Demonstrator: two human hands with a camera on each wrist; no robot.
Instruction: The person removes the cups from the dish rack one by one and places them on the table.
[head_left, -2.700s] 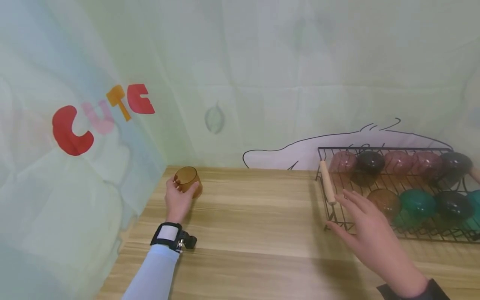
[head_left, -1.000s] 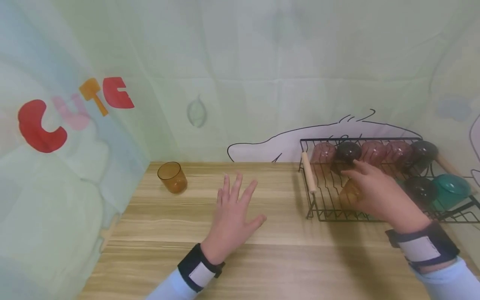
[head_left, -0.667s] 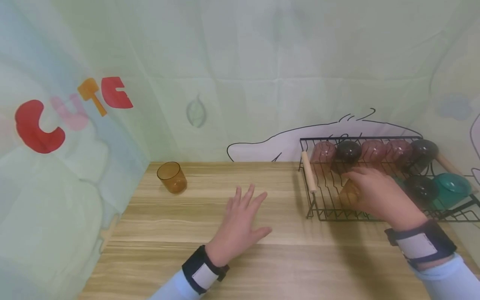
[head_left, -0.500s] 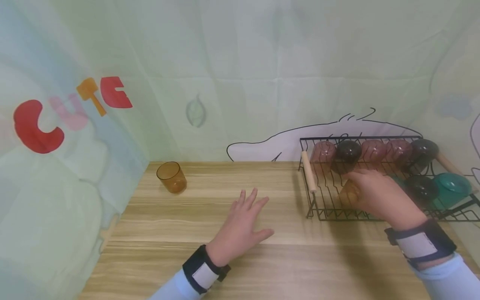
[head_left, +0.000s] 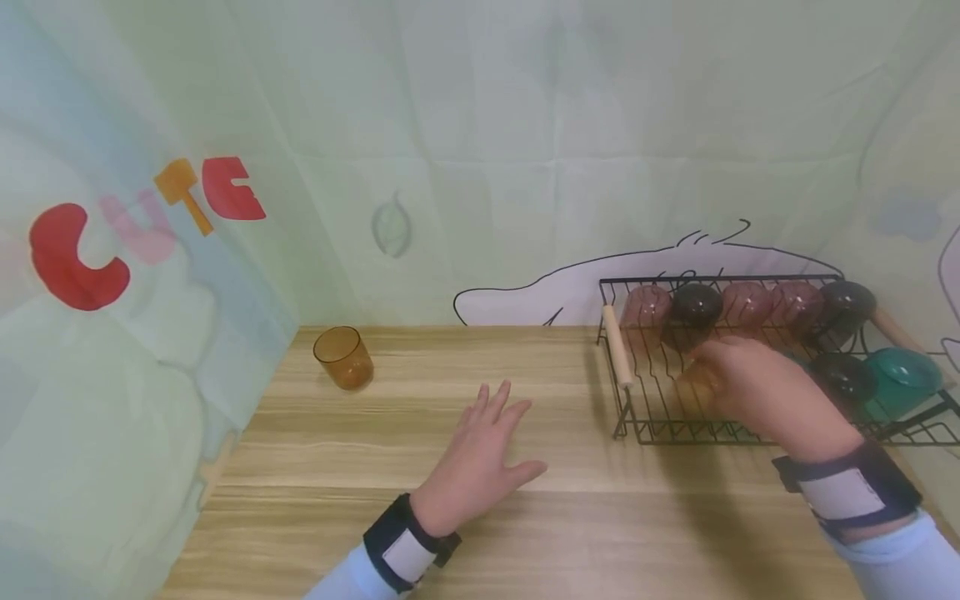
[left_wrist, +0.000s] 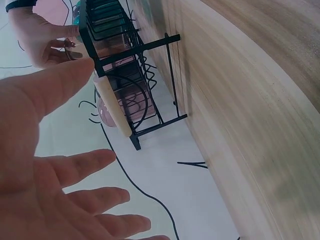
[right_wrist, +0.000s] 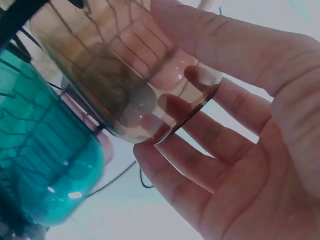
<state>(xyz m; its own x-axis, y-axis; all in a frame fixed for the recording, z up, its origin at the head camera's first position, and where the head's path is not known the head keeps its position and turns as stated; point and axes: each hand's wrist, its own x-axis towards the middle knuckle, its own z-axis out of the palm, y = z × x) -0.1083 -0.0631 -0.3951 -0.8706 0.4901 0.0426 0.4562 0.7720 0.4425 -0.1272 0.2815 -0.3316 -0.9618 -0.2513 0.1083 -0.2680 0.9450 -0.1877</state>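
My right hand (head_left: 765, 396) is over the front row of a black wire rack and grips an amber glass (head_left: 693, 393) there. In the right wrist view, the thumb lies on one side of that see-through glass and the fingers on the other. A teal glass (right_wrist: 55, 150) is beside it. My left hand (head_left: 476, 467) hovers over the table left of the rack, fingers spread, holding nothing. Another amber glass (head_left: 345, 360) stands mouth up at the table's back left corner.
The wire rack (head_left: 660, 433) has wooden handles (head_left: 618, 346). Its back row holds pink glasses (head_left: 647, 307) and dark glasses (head_left: 696, 307) bottom up. More dark and teal glasses (head_left: 903, 379) sit in the front row. A printed cloth (head_left: 487, 167) hangs behind the wooden table (head_left: 570, 517).
My left hand has let go of the amber glass at the back left and moved right, toward me. My right hand has moved from beside the rack's handle onto the amber glass in the rack.
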